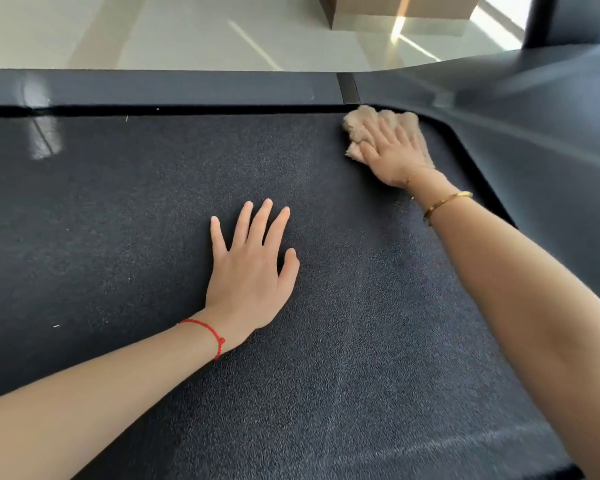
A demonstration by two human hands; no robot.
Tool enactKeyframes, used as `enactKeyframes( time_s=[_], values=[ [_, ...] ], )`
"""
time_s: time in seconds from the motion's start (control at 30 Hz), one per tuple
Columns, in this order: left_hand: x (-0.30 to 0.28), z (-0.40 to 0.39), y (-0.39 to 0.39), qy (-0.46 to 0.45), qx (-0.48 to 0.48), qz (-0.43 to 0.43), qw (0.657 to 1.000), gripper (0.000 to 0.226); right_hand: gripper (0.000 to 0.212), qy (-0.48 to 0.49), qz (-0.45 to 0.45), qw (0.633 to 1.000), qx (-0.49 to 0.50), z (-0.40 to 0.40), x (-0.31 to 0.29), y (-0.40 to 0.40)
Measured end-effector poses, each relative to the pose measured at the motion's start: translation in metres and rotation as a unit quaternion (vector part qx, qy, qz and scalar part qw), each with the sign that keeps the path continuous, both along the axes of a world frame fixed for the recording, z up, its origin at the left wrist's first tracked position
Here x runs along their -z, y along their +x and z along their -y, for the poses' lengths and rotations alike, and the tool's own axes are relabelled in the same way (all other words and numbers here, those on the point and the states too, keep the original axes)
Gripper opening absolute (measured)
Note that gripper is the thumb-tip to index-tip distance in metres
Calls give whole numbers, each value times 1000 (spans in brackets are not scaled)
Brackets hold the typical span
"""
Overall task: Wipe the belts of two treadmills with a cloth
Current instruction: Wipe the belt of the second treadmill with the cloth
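Observation:
A dark textured treadmill belt (118, 220) fills most of the view. A fluffy beige cloth (361, 119) lies at the belt's far right corner, against the side rail. My right hand (390, 150) presses flat on the cloth with straight, spread fingers; a gold bangle circles that wrist. Flat on the belt's middle rests my left hand (250, 268), fingers straight and spread, a red string on its wrist. It holds nothing.
A dark glossy side rail (170, 88) runs along the belt's far edge. The motor cover (534, 126) rises at the right, with a black upright post (541, 19) above it. Beyond lie pale floor tiles (153, 32) and a cardboard box (395, 8).

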State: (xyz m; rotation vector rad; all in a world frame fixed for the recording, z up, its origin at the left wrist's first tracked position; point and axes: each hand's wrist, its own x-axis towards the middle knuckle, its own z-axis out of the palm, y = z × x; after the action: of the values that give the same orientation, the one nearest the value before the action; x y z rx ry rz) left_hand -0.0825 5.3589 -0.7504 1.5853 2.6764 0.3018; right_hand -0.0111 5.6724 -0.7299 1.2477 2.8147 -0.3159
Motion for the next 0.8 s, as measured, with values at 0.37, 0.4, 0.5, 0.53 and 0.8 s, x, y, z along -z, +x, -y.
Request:
enactKeyframes(
  time_s=[0.37,0.4,0.5,0.53,0.8],
  values=[
    [0,0,1,6,1,6,1000,63,52,-7,-44,996,-72,101,7,60],
    [0,0,1,8,2,7,1000,63,52,-6,-47,994,-96,113,8,70],
    [2,2,0,14,5,15,1000,62,51,-1,-35,997,-74,113,5,104],
    [2,2,-1,18,7,19,1000,62,51,5,-26,999,-34,107,3,115],
    [5,1,-1,29,5,21,999,62,51,-7,-31,999,16,158,0,134]
  ],
)
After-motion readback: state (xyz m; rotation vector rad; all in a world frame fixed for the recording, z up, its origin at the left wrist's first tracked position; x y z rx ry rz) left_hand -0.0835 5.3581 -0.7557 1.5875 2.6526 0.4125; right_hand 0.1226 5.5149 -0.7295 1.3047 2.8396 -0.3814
